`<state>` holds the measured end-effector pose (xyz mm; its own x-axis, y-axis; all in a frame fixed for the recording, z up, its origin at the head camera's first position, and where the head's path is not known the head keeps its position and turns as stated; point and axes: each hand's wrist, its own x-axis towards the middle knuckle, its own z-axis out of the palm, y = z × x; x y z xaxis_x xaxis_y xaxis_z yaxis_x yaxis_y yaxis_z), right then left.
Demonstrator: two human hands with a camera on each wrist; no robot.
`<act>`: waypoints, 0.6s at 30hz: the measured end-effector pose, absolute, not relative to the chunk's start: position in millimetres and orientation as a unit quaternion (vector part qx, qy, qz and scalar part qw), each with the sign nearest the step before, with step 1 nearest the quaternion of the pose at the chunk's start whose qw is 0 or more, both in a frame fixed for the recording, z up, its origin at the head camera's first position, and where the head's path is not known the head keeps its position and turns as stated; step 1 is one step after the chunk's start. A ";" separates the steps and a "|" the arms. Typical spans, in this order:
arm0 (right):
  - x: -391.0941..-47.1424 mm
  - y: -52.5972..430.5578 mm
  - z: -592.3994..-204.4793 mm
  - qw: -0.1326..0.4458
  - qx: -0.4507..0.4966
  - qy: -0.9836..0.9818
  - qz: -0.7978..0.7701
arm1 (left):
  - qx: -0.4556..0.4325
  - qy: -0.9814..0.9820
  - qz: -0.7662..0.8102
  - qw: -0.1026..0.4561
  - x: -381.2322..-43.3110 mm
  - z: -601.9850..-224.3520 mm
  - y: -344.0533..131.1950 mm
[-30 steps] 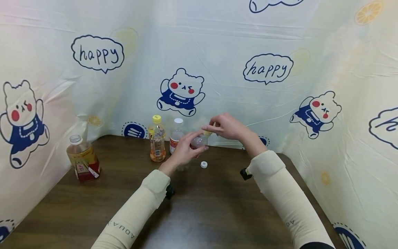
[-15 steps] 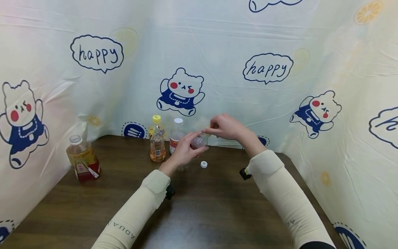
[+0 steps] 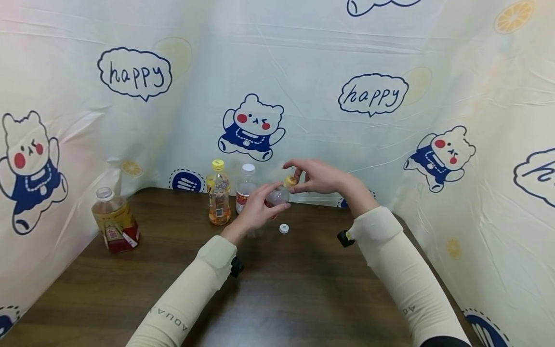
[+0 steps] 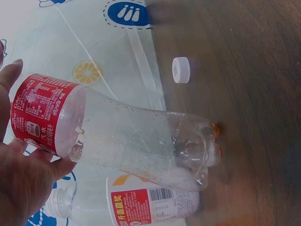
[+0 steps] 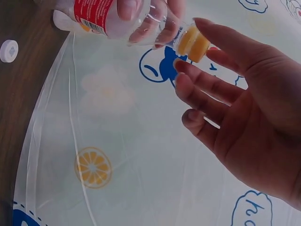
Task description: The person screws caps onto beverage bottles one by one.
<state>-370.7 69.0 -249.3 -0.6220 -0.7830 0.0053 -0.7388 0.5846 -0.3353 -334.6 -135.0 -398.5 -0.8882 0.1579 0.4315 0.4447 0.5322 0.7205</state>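
1. The left hand (image 3: 258, 207) grips the red-labelled bottle (image 4: 127, 127), clear-walled, thumb on one side and fingers curled round the other; the bottle leans with its neck toward the right hand, and whether its base touches the surface I cannot tell
2. The right hand (image 3: 318, 177) is at the neck with its fingers loosely spread, thumb and index either side of the orange-yellow cap (image 5: 193, 43), the index held out beyond it in the head view; how firmly any finger touches the cap I cannot tell
3. That cap sits on the bottle's neck
4. Just below the two hands, the loose white cap (image 3: 284, 228) lies on the dark brown surface (image 3: 295, 289)
5. Behind the left hand stands the white-capped bottle (image 3: 248, 188), partly hidden, and just left of it the yellow-capped bottle (image 3: 218, 197), orange toward its base
6. Well apart, at the far left, stands a wider bottle (image 3: 114, 226) with a red and yellow label
7. All round hangs a pale backdrop (image 3: 312, 48) printed with bears, orange slices and "happy" bubbles
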 end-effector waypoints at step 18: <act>-373.7 62.8 -252.6 0.000 -0.381 0.918 -0.113 | -0.175 -0.859 -0.455 0.157 -334.3 -398.1 -136.4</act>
